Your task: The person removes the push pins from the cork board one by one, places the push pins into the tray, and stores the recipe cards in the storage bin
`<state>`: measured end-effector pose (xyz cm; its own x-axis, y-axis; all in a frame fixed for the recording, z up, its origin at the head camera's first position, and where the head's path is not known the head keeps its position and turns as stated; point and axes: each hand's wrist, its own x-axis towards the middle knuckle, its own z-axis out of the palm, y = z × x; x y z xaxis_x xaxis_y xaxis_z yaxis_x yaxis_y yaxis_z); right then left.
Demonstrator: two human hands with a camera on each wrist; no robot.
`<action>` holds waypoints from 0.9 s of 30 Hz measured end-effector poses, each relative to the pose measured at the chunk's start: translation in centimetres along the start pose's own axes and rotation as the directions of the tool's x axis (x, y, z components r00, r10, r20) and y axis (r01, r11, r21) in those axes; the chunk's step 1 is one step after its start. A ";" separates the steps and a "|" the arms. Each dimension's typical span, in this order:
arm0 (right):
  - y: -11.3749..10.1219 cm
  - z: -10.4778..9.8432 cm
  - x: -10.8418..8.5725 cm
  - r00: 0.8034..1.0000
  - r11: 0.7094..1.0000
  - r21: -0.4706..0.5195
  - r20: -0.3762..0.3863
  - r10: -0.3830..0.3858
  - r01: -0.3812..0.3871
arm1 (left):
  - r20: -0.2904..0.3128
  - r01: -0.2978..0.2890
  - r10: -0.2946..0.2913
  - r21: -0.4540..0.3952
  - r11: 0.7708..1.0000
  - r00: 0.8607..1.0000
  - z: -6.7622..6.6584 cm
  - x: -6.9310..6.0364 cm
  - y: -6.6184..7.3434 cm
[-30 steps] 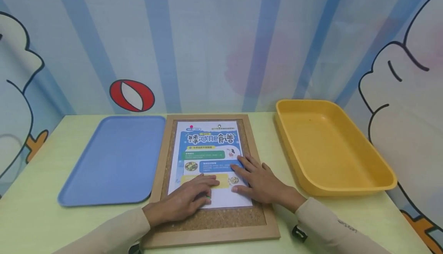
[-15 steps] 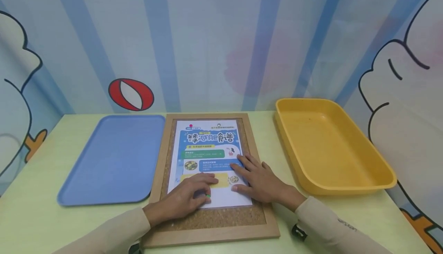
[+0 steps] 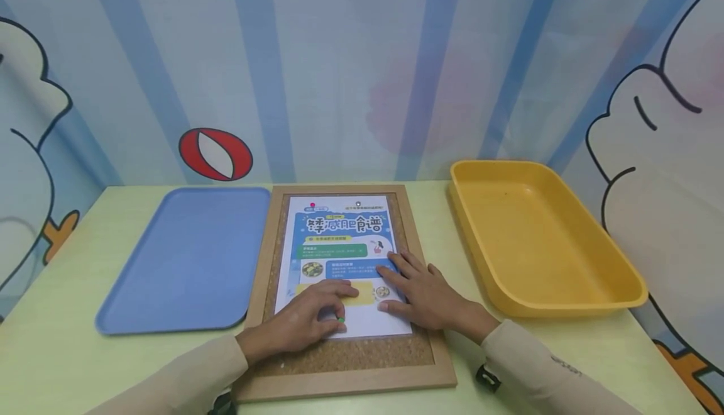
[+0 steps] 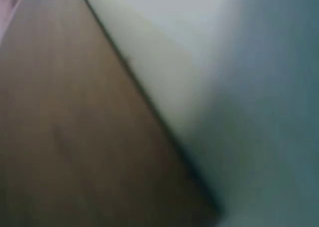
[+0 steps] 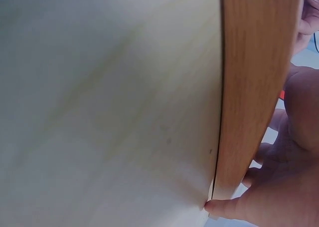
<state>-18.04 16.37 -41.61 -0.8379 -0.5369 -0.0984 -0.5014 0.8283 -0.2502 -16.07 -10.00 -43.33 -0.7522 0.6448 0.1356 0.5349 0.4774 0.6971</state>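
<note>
A printed poster [image 3: 334,226] with a blue heading lies on a wood-framed corkboard [image 3: 367,358] in the head view. My left hand [image 3: 300,320] is over its lower part, pinching a small green push pin [image 3: 341,320] between thumb and index finger; whether the point is in the paper cannot be seen. My right hand [image 3: 430,298] lies with spread fingers on the poster's right edge and the frame. In the right wrist view, one finger of the right hand [image 5: 294,177] touches the table beside the wooden frame [image 5: 259,72]. The left wrist view is blurred and shows mostly frame [image 4: 89,127].
A pink push pin [image 3: 312,205] and a pale one [image 3: 358,204] sit at the poster's top. To the left lies a flat blue tray [image 3: 186,264]; a deep yellow tray [image 3: 543,232] stands to the right. A printed curtain [image 3: 351,75] hangs behind the table.
The left index finger has bent more around the green push pin, which shows more clearly between finger and thumb. My right hand stays in place.
</note>
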 end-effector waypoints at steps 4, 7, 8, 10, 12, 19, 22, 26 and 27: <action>-0.1 0.0 -0.1 1.000 1.000 0.009 0.006 0.003 -0.003 | -0.012 -0.022 0.022 0.014 1.000 1.000 0.2 -0.1 -0.1; -0.1 0.0 0.0 1.000 1.000 0.005 0.009 0.012 -0.012 | -0.014 -0.024 0.024 0.017 1.000 1.000 0.2 -0.1 -0.1; -0.1 0.0 0.0 1.000 1.000 0.005 0.007 0.012 -0.012 | -0.014 -0.022 0.022 0.017 1.000 1.000 0.2 0.0 -0.1; -0.1 -0.1 0.0 1.000 1.000 0.002 0.006 0.014 -0.014 | -0.013 -0.015 0.015 0.016 1.000 1.000 0.1 0.0 -0.1; -0.1 -0.1 0.0 1.000 1.000 0.004 0.001 0.008 -0.008 | -0.012 -0.005 0.005 0.012 1.000 1.000 0.1 0.1 -0.1; -0.1 -0.1 0.0 1.000 1.000 0.006 -0.005 0.000 0.000 | -0.031 0.022 -0.021 0.015 1.000 0.999 0.1 0.1 0.1; 0.0 -0.1 0.0 1.000 1.000 0.000 -0.001 0.004 -0.004 | -0.043 0.031 -0.030 0.016 0.999 0.999 0.2 0.1 0.2; 0.0 0.0 0.0 1.000 1.000 0.000 0.001 0.003 -0.003 | -0.056 0.037 -0.036 0.013 0.999 0.998 0.3 0.1 0.2; 0.0 0.0 0.0 1.000 1.000 0.002 0.002 0.003 -0.003 | -0.059 0.036 -0.036 0.013 0.999 0.998 0.3 0.1 0.1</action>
<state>-18.01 16.35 -41.59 -0.8391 -0.5345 -0.1013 -0.4981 0.8298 -0.2516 -15.92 -9.71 -43.43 -0.7923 0.5908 0.1524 0.5122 0.5083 0.6923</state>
